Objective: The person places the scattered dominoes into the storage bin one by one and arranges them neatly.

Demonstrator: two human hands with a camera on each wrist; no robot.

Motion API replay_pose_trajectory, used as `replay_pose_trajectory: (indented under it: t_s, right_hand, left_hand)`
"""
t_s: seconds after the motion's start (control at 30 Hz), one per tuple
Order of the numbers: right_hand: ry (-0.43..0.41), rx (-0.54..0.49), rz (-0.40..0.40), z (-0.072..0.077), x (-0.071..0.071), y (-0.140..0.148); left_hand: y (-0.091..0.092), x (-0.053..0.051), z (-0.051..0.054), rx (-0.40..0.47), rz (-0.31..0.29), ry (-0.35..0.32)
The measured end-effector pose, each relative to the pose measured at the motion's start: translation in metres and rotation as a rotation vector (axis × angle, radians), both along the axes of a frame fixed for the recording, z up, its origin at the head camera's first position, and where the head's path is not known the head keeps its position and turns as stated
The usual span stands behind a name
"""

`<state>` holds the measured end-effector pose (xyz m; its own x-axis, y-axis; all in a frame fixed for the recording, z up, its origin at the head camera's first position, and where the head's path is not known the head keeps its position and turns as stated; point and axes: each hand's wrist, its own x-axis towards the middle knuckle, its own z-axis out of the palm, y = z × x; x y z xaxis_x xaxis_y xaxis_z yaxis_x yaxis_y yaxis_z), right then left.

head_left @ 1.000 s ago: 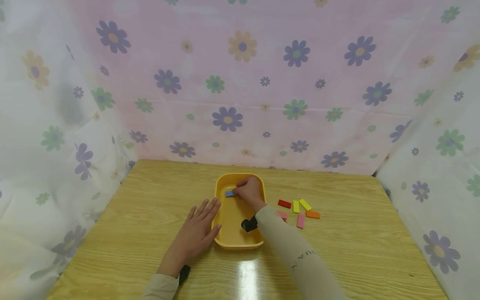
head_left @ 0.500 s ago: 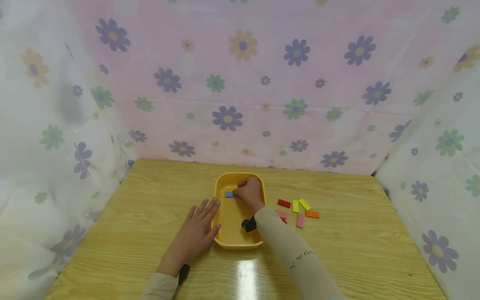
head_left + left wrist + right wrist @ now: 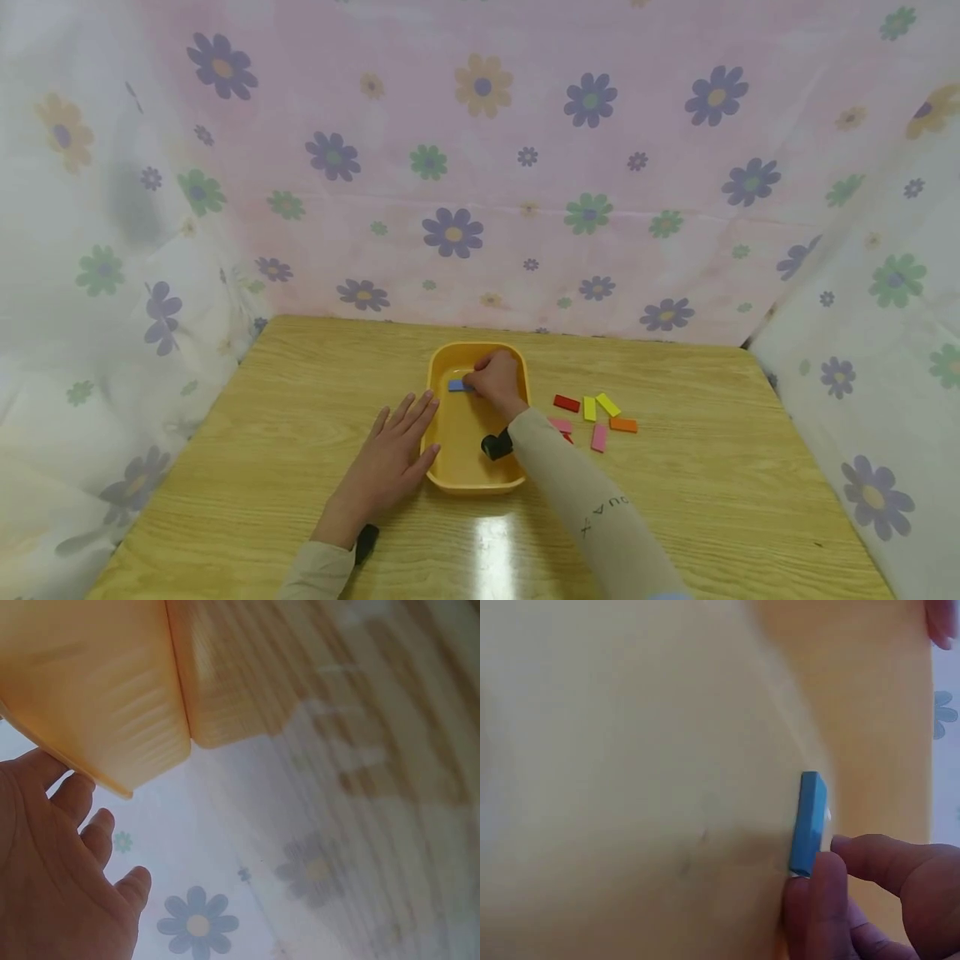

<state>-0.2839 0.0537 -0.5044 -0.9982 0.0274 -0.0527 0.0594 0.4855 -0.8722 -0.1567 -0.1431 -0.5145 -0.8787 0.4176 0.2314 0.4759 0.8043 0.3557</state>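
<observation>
A yellow rectangular tray (image 3: pixel 476 490) stands on the wooden table. My left hand (image 3: pixel 386 464) lies with spread, straight fingers along its left edge; the left wrist view shows the fingers (image 3: pixel 73 796) at the tray's rim from outside. Inside, near the far end, lies a blue domino-like tile (image 3: pixel 457 386). My right hand (image 3: pixel 497 379) reaches into the tray, its curled fingertips at the tile's right end. In the right wrist view, the blue tile (image 3: pixel 808 823) rests on the tray floor, with the thumb and fingers pinching at its near end.
Right of the tray lie a dark red tile (image 3: pixel 566 403), yellow tiles (image 3: pixel 589 408), an orange tile (image 3: pixel 623 425) and pink tiles (image 3: pixel 598 438). The right sleeve (image 3: pixel 592 500) partly covers a red piece (image 3: pixel 567 437). Flowered cloth (image 3: pixel 525 183) encloses the table's back and sides.
Slightly more of the blue tile shows beside the right fingertips than one second ago. Both hands stay nearly in place; the whole view shifts a little.
</observation>
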Motion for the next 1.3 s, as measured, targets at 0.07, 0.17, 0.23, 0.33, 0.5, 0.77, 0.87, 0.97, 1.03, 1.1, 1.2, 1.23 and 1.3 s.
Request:
replay_pose_trajectory:
  t_s: [0.07,0.17,0.23,0.33,0.5,0.77,0.87,0.97,1.03,1.1,1.2,1.23,1.3]
  right_hand:
    - [-0.017,0.019,0.02,0.004,0.0,0.002]
    - [-0.049,0.035,0.059,0.013,0.001,0.006]
    - [-0.069,0.005,0.089,0.022,0.003,0.009]
    - [-0.095,-0.11,0.126,0.04,0.009,0.017]
    - [-0.031,-0.26,0.13,0.065,0.021,0.045]
    - [0.093,-0.314,-0.007,0.052,0.044,0.117]
    - [0.077,-0.321,-0.084,0.038,0.055,0.141]
    - [0.058,-0.337,-0.134,0.024,0.066,0.159]
    - [0.048,-0.351,-0.155,0.015,0.074,0.168]
    - [0.049,-0.358,-0.169,0.009,0.08,0.174]
    - [0.057,-0.333,-0.177,0.002,0.088,0.181]
    - [0.062,-0.32,-0.177,0.0,0.09,0.182]
    - [0.071,-0.299,-0.179,-0.002,0.094,0.186]
  left_hand:
    - [0.0,-0.001,0.0,-0.001,-0.001,-0.003]
    - [0.0,-0.001,0.0,-0.007,-0.001,0.004]
    - [-0.001,-0.001,0.001,-0.009,-0.002,0.013]
    - [-0.002,-0.002,0.001,-0.009,-0.006,0.014]
    - [-0.003,-0.002,0.0,-0.013,-0.008,0.006]
    - [-0.002,0.0,0.001,0.017,-0.01,-0.009]
    - [-0.002,-0.001,0.002,0.018,-0.015,-0.004]
    - [-0.001,-0.001,0.002,0.015,-0.02,0.006]
    - [-0.001,-0.001,0.002,0.014,-0.021,0.01]
    - [-0.001,-0.001,0.002,0.016,-0.022,0.012]
    - [-0.001,-0.002,0.003,0.019,-0.024,0.009]
    - [-0.001,-0.002,0.003,0.019,-0.025,0.006]
    - [0.0,-0.002,0.002,0.018,-0.026,0.003]
